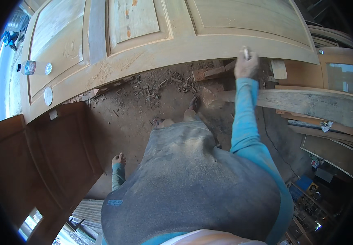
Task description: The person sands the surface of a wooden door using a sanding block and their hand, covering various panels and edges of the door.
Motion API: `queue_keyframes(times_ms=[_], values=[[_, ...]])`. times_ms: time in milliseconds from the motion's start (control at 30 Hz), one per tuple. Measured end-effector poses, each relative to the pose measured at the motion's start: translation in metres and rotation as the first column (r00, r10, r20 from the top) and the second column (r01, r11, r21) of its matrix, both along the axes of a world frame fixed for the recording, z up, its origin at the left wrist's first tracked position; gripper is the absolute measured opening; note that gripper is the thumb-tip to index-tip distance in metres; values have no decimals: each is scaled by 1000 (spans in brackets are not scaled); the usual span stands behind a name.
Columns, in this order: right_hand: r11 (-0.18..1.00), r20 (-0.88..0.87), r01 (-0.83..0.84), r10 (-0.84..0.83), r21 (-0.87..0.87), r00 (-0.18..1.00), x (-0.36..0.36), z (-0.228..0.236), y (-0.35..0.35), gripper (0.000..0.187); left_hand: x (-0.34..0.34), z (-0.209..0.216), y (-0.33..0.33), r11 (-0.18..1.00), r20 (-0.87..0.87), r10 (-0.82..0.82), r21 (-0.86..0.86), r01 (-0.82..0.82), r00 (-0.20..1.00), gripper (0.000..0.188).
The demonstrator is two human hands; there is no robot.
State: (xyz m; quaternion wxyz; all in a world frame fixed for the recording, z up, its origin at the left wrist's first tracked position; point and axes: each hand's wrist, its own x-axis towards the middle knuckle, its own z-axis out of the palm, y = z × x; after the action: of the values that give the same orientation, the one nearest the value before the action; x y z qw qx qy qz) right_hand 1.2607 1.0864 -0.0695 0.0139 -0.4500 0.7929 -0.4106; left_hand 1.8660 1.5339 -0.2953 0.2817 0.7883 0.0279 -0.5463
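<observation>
A wide pale wooden panel door (144, 55) lies in front of me, with sanding dust and patches of filler on its surface. My right hand (246, 67) is closed at the door's near edge, right of the middle. Between its fingers is a small whitish piece (246, 53), mostly hidden, whose kind I cannot make out. My left hand (119, 159) hangs low by my left side, away from the door. Its fingers are loosely bent and nothing shows in them.
A clear bottle (30, 67) and a round white lid (48, 96) rest on the door's left end. A dark brown door (58, 147) stands at my left. Planks (303, 102) lie at right; wood scraps (154, 92) and a cable (272, 143) are on the floor.
</observation>
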Motion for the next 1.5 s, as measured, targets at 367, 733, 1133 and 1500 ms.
queue_keyframes(times_ms=[367, 733, 1133, 1500], values=[[965, 93, 132, -114, -225, 989, -59, -30, -12, 40, -37, 54, -74, 897, 220, -442, 83, 435, 870, 41], [926, -157, -180, 134, -331, 978, -35, -39, 2, 36, -104, 48, -142, 810, 181, -567, -54, 584, 804, 44], [752, -123, -619, 652, 224, 748, 151, 14, 2, 21, -130, 24, -151, 620, 250, -760, 2, 785, 600, 54], [927, -99, -168, 212, 335, 972, 29, 15, -58, 25, -18, -14, 6, 961, 102, -273, 69, 267, 957, 37]])
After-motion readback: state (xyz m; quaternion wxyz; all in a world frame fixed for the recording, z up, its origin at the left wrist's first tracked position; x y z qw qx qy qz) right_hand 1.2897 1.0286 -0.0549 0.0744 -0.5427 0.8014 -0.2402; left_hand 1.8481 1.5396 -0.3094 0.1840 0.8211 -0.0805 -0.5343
